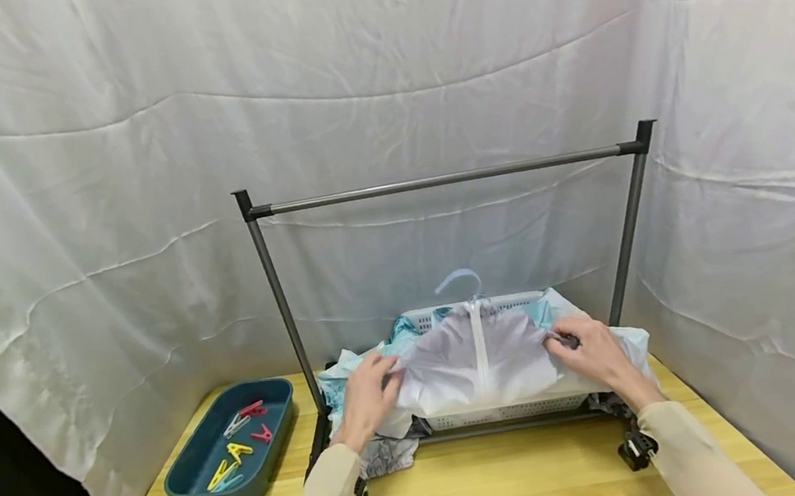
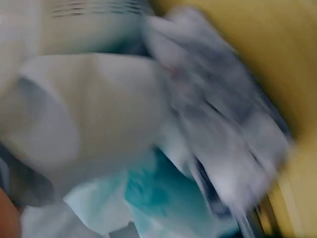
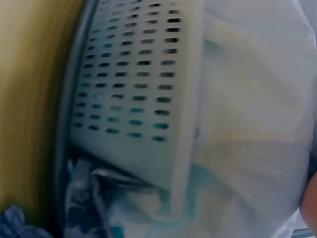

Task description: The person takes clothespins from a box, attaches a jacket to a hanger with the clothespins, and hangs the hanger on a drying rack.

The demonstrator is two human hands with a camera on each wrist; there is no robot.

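A white zip-front garment on a pale blue hanger lies spread over a white slotted laundry basket full of clothes. My left hand grips the garment's left shoulder, and my right hand grips its right shoulder. The left wrist view is blurred: white fabric, teal cloth and grey patterned cloth. In the right wrist view the basket wall shows close up, with white fabric draped over its rim.
A dark metal clothes rack straddles the basket on a wooden table. At the left a blue tray holds several coloured clothespins. White sheets hang all round.
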